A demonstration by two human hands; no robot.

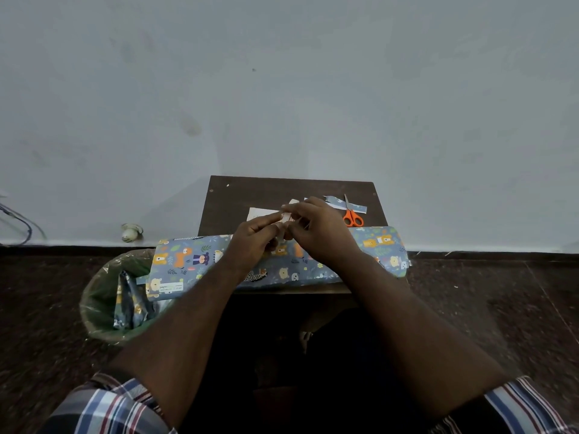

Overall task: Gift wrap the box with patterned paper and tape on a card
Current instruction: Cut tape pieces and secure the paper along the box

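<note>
Tape (285, 218) stretched between both hands, left hand (253, 242) and right hand (318, 234) pinching it together above the paper roll (188, 261); no wrapped box shows, so most seems left.

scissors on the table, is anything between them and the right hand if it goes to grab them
Nothing visible blocks the way. The scissors lie on the table just beyond the right hand, with a paper strip under their blades. That hand is busy, though: with the left hand it pinches a small piece, likely tape.
</note>
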